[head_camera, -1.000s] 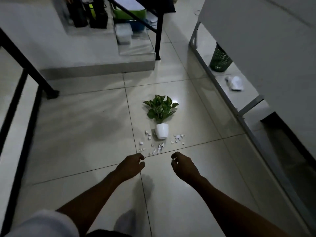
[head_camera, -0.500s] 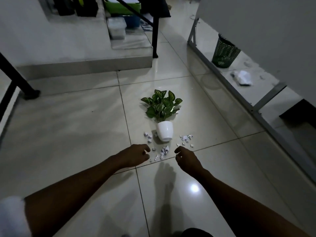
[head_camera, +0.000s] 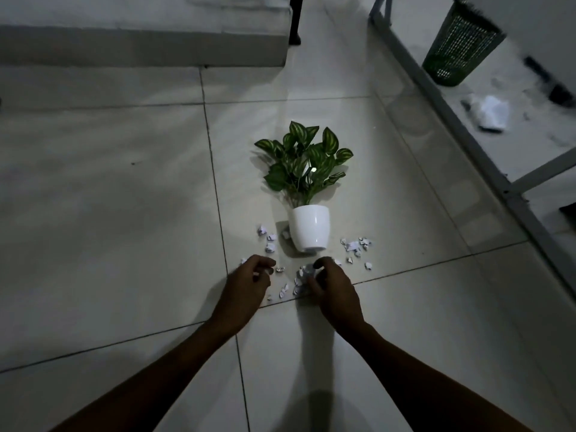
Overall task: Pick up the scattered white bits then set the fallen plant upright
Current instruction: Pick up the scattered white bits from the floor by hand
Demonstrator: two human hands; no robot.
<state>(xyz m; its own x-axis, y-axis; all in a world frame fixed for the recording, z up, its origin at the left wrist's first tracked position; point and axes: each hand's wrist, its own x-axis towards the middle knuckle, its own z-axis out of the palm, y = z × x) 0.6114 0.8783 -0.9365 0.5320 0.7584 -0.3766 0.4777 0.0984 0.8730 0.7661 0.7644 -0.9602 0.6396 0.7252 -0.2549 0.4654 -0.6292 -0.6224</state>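
A green-leaved plant (head_camera: 304,162) in a white pot (head_camera: 310,230) lies on its side on the tiled floor, leaves pointing away from me. Small white bits (head_camera: 355,246) are scattered around the pot's base on both sides. My left hand (head_camera: 249,283) is curled over bits just left of the pot's bottom, fingertips pinched around a small white bit. My right hand (head_camera: 328,285) is cupped over a clump of white bits (head_camera: 307,271) right below the pot, fingers closing on it.
A dark mesh waste bin (head_camera: 461,45) stands at the back right behind a grey metal frame (head_camera: 436,98). A crumpled white paper (head_camera: 491,112) lies near it. A raised step (head_camera: 140,51) runs along the back left.
I have come lower and closer. Both hands have moved forward onto the bits beside the pot and have closed their fingers on them.
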